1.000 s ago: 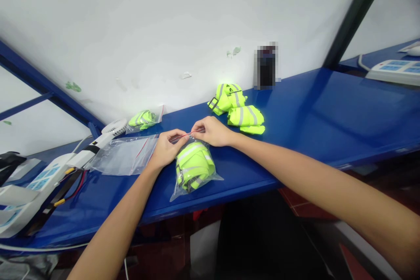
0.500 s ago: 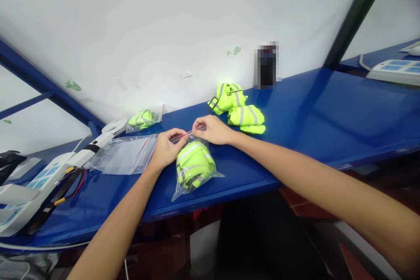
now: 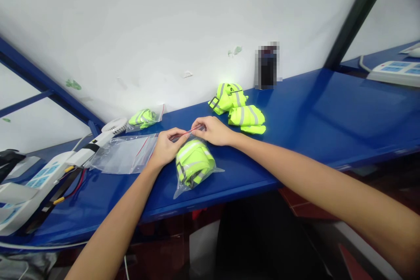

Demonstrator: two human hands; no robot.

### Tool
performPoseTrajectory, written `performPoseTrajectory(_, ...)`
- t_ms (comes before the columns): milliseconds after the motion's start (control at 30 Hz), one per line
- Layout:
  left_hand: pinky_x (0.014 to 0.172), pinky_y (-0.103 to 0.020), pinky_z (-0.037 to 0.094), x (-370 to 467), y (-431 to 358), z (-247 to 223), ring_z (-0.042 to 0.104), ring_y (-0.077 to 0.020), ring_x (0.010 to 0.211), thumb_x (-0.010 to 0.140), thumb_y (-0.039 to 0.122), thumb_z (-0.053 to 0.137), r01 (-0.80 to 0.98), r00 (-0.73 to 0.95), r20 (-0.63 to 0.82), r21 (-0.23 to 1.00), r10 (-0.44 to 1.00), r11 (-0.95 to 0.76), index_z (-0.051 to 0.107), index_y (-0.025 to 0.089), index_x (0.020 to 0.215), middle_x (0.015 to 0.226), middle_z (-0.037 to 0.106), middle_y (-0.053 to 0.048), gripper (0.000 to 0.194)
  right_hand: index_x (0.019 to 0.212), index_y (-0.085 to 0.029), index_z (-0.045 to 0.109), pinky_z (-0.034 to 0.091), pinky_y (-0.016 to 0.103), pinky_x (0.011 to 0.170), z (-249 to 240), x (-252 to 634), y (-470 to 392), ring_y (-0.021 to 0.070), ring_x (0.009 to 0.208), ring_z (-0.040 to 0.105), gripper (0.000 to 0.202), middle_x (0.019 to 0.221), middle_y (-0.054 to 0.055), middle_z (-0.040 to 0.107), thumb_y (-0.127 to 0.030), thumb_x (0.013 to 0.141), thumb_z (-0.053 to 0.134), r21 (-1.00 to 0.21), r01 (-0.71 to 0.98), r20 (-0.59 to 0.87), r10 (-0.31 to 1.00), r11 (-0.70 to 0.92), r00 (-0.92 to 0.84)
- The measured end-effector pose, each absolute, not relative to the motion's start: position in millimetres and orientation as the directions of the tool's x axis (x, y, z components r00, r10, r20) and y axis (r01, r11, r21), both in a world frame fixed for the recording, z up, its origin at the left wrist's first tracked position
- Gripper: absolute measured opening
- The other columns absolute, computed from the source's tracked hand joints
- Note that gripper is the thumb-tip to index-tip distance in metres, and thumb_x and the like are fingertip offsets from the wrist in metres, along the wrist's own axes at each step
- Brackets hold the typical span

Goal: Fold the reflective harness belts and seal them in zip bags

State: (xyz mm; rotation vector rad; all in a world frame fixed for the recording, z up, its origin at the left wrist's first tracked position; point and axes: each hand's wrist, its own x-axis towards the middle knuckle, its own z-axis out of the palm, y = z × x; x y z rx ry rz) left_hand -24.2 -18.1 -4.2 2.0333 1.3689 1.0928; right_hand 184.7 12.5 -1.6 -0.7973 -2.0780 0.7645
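A clear zip bag (image 3: 180, 187) with a folded yellow-green reflective vest (image 3: 195, 164) inside lies near the front edge of the blue table (image 3: 305, 118). My left hand (image 3: 167, 146) pinches the bag's red-lined top edge on the left side. On the right part of the same edge, my right hand (image 3: 211, 130) is closed, thumb and fingers together. The two hands are a short gap apart. Flat clear bags (image 3: 121, 153) lie beside my left hand. Folded yellow-green vests without bags (image 3: 246, 116) sit behind my right hand.
Another bagged vest (image 3: 142, 118) lies by the wall, next to a white fan (image 3: 114, 125). Power strips (image 3: 46, 177) and wires with yellow connectors (image 3: 59, 200) are at the left. A dark pixelated object (image 3: 267, 68) stands against the wall.
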Motion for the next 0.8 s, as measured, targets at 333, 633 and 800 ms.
performPoseTrajectory(333,0.075,-0.028,0.053,-20.6,-20.6,-0.7,0.067,-0.0194,0.079,0.081,0.044,0.068,0.584,0.197,0.398,0.686,0.896,-0.434,0.073,0.015,0.086,0.085,0.075,-0.006,0.030,0.080,-0.013,0.069,0.046,0.025,0.072,4.6,187.0,13.9,0.0159,0.077,0.066,0.008,0.080,0.005,0.072,-0.020,0.082,0.067,-0.713,0.258,0.487,0.726,0.652,-0.486)
performPoseTrajectory(633,0.073,-0.027,0.047,-31.2,-31.1,10.5,0.061,-0.0162,0.075,0.088,0.038,0.061,0.655,0.189,0.574,0.531,0.797,-0.538,0.067,0.018,0.080,0.079,0.068,-0.003,0.023,0.088,-0.016,0.065,0.037,0.027,0.064,36.3,206.4,-14.0,0.0157,0.072,0.059,0.015,0.082,0.005,0.070,-0.019,0.093,0.051,-0.388,0.496,0.526,0.628,0.777,-0.573)
performPoseTrajectory(800,0.077,-0.031,0.048,-27.2,-65.2,35.0,0.062,-0.0184,0.080,0.092,0.033,0.056,0.639,0.446,0.551,0.355,0.705,-0.682,0.066,0.019,0.085,0.084,0.069,-0.006,0.019,0.083,-0.019,0.055,0.029,0.030,0.056,64.1,250.2,-48.5,0.0148,0.061,0.046,0.019,0.077,0.004,0.062,-0.027,0.097,0.046,-0.107,0.523,0.367,0.523,0.845,-0.769)
